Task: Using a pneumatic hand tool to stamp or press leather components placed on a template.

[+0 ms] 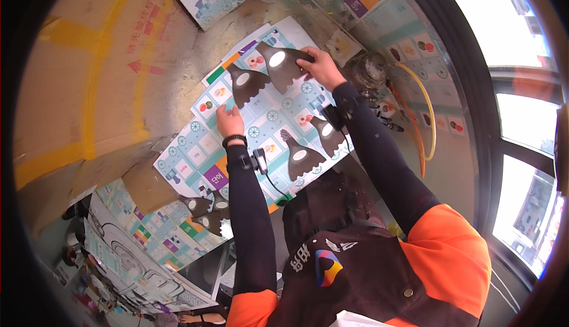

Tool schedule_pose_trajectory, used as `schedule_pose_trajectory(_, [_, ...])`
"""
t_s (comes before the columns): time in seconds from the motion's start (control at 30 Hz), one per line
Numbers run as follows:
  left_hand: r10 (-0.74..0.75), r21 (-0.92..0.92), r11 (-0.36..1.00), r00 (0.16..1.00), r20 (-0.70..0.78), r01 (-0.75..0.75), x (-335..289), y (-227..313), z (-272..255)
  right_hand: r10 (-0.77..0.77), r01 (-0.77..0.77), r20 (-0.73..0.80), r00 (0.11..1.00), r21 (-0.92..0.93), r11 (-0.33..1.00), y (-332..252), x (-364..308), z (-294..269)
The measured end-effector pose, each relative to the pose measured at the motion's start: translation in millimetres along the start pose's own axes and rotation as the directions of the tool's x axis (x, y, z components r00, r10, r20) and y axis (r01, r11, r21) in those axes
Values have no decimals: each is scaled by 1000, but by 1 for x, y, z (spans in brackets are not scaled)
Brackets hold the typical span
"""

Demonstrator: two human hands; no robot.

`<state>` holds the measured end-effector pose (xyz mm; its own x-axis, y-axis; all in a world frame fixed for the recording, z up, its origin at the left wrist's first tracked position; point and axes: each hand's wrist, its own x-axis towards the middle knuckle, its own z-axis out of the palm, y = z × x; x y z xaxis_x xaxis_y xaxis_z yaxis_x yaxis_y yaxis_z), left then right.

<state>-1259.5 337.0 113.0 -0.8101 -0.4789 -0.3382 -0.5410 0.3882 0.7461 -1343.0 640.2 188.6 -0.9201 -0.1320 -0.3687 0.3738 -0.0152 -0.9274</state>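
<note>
My right hand [323,68] pinches the right edge of a dark brown, bell-shaped piece [287,77] with a jagged lower rim and a white oval patch. To its left lies a similar bell-shaped piece [248,90], close to it. My left hand [230,122] is over the printed sheet [261,116], below and left of that second piece, its fingers apart and holding nothing. Nearer to me, two more such pieces rest on the sheet: a left bell-shaped piece [303,164] and a right bell-shaped piece [326,140], partly behind my right forearm.
Several smaller dark pieces [206,223] sit at lower left, by my left forearm. A large taped cardboard box [118,78] stands on the left. At right are a grimy metal fixture [367,69], a yellow hose [428,90] and a window [521,119]. Another person's arm [204,318] shows at lower left.
</note>
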Motion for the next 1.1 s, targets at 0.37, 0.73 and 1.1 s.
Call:
schedule_pose_trajectory(0.37, [-234,400,763,794,-561,507,-208,-196,-191,-335,178,-178,925,-578,797,52,-32,-69])
schedule_pose_trajectory(0.73, [-406,274,770,774,-486,576,-216,-233,-161,-36,-52,-96,995,-773,632,101,-203,-94])
schedule_pose_trajectory(1.1, [-773,72,407,385,-504,911,-187,-325,-133,-140,155,77,987,-681,716,59,-209,-35])
